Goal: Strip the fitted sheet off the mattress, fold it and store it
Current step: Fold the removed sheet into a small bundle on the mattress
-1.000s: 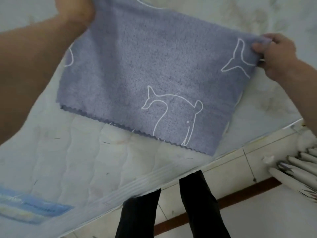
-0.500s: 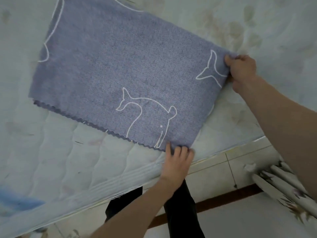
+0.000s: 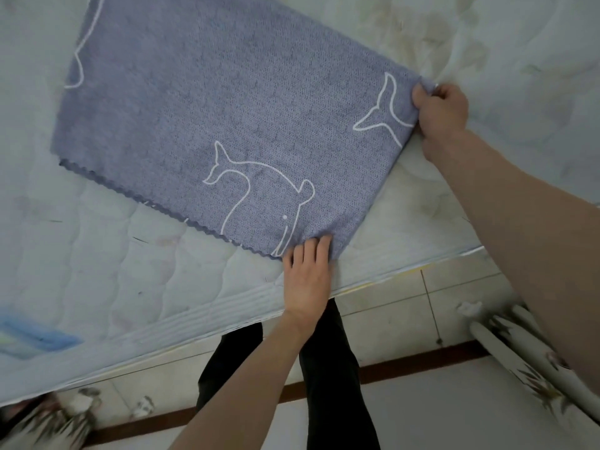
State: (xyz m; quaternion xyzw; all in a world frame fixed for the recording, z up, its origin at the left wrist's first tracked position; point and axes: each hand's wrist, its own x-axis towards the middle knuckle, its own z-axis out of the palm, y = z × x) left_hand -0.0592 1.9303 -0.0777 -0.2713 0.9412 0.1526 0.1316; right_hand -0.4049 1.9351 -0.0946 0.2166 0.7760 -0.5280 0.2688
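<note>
Sheet (image 3: 233, 118), a lilac-grey cloth printed with white outline whales, lies folded into a flat rectangle on the bare quilted mattress (image 3: 97, 261), its scalloped edge running toward the mattress's near border, so the stripping part of the task looks done and the folding well along. At the sheet's near corner the left hand (image 3: 306, 274) rests with its fingers (image 3: 311, 246) extended and laid flat on the cloth; that grip is released, pressing rather than grasping, probably to pin the layers so they do not slide. At the sheet's far right corner the right hand (image 3: 443, 110) is clenched on the fabric, thumb on top and fingers curled under the edge, and the cloth bunches slightly there; holding that corner taut would keep the side edge straight and ready to be lifted for another fold. Beyond the sheet the mattress surface shows faint stains. Past the mattress's near border are a tiled floor (image 3: 406, 293) with a dark brown strip, the person's dark trouser legs (image 3: 328, 368), and, on the side of the sheet's pinched corner, pale patterned fabric in long folds (image 3: 532, 358), which I cannot identify.
</note>
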